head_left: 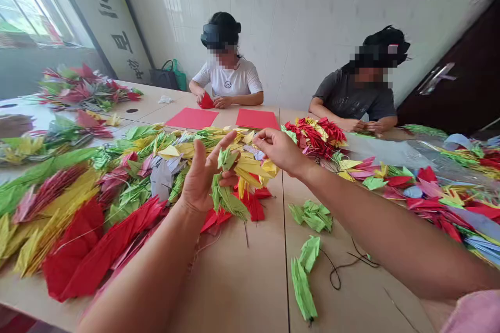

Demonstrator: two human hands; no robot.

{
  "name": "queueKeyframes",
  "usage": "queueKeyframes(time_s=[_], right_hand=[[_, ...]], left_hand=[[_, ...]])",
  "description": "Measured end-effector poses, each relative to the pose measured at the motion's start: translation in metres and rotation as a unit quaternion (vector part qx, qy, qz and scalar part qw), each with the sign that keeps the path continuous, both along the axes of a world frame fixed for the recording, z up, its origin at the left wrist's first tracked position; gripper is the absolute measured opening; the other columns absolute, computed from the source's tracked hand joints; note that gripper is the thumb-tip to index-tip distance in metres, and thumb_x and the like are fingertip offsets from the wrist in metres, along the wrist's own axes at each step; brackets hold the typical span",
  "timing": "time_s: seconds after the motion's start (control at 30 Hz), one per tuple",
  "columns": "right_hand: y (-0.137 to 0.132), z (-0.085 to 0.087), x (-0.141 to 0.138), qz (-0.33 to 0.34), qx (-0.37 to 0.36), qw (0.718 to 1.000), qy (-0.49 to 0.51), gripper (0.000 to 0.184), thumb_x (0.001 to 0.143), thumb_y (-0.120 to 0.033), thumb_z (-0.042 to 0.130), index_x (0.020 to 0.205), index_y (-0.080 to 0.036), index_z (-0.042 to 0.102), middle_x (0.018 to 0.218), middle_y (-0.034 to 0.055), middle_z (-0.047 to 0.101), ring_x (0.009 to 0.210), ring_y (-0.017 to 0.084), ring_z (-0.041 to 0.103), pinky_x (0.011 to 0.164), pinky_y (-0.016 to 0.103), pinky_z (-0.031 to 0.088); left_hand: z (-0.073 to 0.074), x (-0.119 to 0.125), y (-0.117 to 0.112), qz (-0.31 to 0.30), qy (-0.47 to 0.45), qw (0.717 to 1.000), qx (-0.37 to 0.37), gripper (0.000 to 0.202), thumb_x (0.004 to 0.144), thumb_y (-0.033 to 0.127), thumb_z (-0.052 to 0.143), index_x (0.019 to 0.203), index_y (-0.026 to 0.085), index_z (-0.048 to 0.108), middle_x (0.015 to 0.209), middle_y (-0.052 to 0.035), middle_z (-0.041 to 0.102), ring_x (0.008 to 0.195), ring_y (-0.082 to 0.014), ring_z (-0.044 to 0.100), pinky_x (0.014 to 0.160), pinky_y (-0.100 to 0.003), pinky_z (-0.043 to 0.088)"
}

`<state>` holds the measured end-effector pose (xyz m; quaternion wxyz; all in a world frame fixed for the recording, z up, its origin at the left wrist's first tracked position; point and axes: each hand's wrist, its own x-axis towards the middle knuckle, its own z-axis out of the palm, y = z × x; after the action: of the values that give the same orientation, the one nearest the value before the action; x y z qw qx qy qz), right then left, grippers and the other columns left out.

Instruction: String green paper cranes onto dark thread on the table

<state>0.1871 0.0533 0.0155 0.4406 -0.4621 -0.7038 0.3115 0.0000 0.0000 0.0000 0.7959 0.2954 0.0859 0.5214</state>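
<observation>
My left hand (203, 182) holds a bunch of green folded paper pieces (228, 200) in its curled fingers, while its thumb and forefinger stand apart. Just to the right, my right hand (280, 150) has thumb and fingertips pinched together; anything between them is too small to make out. Yellow folded paper (252, 166) fans out between the two hands. Red folded paper (255, 204) lies below it. On the table under my right forearm are a green folded cluster (311, 216) and a longer green folded strip (302, 283) with dark thread (335, 273) near it.
Long strings of coloured folded paper (78, 208) cover the left side, with another heap (441, 197) at right. Red paper sheets (258, 118) lie across the table (250, 281). Opposite, one person (230, 75) handles red paper; another person (359, 99) sits to the right.
</observation>
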Motion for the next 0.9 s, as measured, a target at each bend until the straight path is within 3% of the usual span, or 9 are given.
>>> queueKeyframes(time_s=[0.13, 0.23, 0.3, 0.4, 0.5, 0.6, 0.67, 0.8, 0.9], right_hand=[[-0.003, 0.006, 0.003, -0.008, 0.005, 1.000, 0.008, 0.015, 0.086, -0.033, 0.059, 0.081, -0.019, 0.060, 0.073, 0.0011, 0.063, 0.063, 0.015, 0.057, 0.056, 0.026, 0.048], [-0.005, 0.010, 0.005, -0.010, 0.008, 1.000, 0.009, 0.015, 0.087, -0.033, 0.057, 0.082, -0.019, 0.059, 0.077, 0.0018, 0.064, 0.064, 0.015, 0.059, 0.057, 0.026, 0.048], [-0.006, 0.011, 0.006, -0.008, 0.011, 1.000, 0.003, 0.016, 0.087, -0.034, 0.057, 0.082, -0.019, 0.058, 0.078, 0.0017, 0.064, 0.064, 0.014, 0.059, 0.057, 0.026, 0.048], [-0.007, 0.008, 0.010, 0.000, 0.014, 1.000, -0.023, 0.019, 0.088, -0.037, 0.055, 0.083, -0.019, 0.059, 0.073, 0.0010, 0.062, 0.062, 0.015, 0.058, 0.054, 0.026, 0.046], [-0.012, 0.002, 0.011, 0.024, 0.019, 0.997, -0.072, 0.018, 0.086, -0.036, 0.058, 0.090, -0.018, 0.063, 0.068, 0.0005, 0.062, 0.061, 0.017, 0.058, 0.058, 0.030, 0.048], [-0.024, 0.000, 0.010, 0.070, 0.050, 0.990, -0.116, 0.043, 0.077, -0.023, 0.070, 0.119, -0.022, 0.063, 0.101, 0.0065, 0.070, 0.091, 0.024, 0.064, 0.082, 0.040, 0.051], [-0.034, 0.000, 0.009, 0.125, 0.081, 0.980, -0.135, 0.063, 0.074, -0.020, 0.073, 0.134, -0.027, 0.055, 0.131, 0.0080, 0.061, 0.115, 0.026, 0.058, 0.098, 0.042, 0.045], [-0.046, -0.001, 0.007, 0.226, 0.160, 0.950, -0.147, 0.041, 0.089, -0.024, 0.060, 0.131, -0.027, 0.059, 0.131, 0.0091, 0.062, 0.118, 0.026, 0.056, 0.100, 0.043, 0.044], [-0.049, -0.001, 0.007, 0.202, 0.121, 0.968, -0.086, 0.030, 0.091, -0.027, 0.060, 0.120, -0.024, 0.065, 0.122, 0.0082, 0.067, 0.115, 0.026, 0.058, 0.097, 0.042, 0.045]], left_hand=[[0.002, -0.002, -0.008, 0.001, 0.008, 1.000, 0.018, 0.091, 0.047, 0.015, 0.096, 0.132, 0.021, 0.061, 0.082, -0.0013, 0.070, 0.051, -0.0036, 0.053, 0.042, -0.009, 0.044], [0.004, 0.002, -0.012, -0.014, 0.031, 0.999, 0.013, 0.082, 0.053, -0.006, 0.083, 0.130, 0.017, 0.063, 0.082, -0.0024, 0.069, 0.044, -0.0026, 0.050, 0.037, -0.010, 0.041], [0.006, 0.005, -0.012, -0.016, 0.030, 0.999, -0.001, 0.064, 0.062, 0.002, 0.082, 0.123, 0.012, 0.066, 0.075, -0.0012, 0.065, 0.045, -0.0039, 0.050, 0.036, -0.010, 0.040], [0.008, 0.008, -0.009, -0.003, 0.010, 0.999, -0.032, 0.039, 0.085, 0.030, 0.071, 0.117, 0.008, 0.067, 0.074, -0.0013, 0.060, 0.048, -0.0045, 0.051, 0.037, -0.009, 0.042], [0.008, 0.006, -0.003, 0.010, 0.000, 0.998, -0.069, 0.051, 0.101, 0.047, 0.038, 0.118, 0.006, 0.064, 0.073, -0.0021, 0.057, 0.047, -0.0048, 0.051, 0.039, -0.010, 0.044], [0.007, 0.006, 0.002, 0.023, 0.004, 0.995, -0.100, 0.061, 0.104, 0.050, 0.023, 0.121, 0.007, 0.062, 0.071, -0.0024, 0.057, 0.048, -0.0060, 0.054, 0.042, -0.011, 0.046], [0.007, 0.007, 0.003, 0.030, 0.015, 0.993, -0.116, 0.061, 0.104, 0.051, 0.022, 0.121, 0.008, 0.062, 0.068, -0.0019, 0.057, 0.048, -0.0067, 0.055, 0.044, -0.012, 0.048], [0.005, 0.011, 0.004, 0.032, 0.057, 0.988, -0.137, 0.060, 0.103, 0.053, 0.026, 0.118, 0.010, 0.065, 0.061, -0.0013, 0.056, 0.044, -0.0092, 0.055, 0.040, -0.015, 0.047], [0.004, 0.013, 0.005, 0.033, 0.101, 0.984, -0.140, 0.057, 0.102, 0.053, 0.030, 0.113, 0.011, 0.066, 0.062, -0.0030, 0.060, 0.041, -0.0109, 0.055, 0.036, -0.017, 0.045]])
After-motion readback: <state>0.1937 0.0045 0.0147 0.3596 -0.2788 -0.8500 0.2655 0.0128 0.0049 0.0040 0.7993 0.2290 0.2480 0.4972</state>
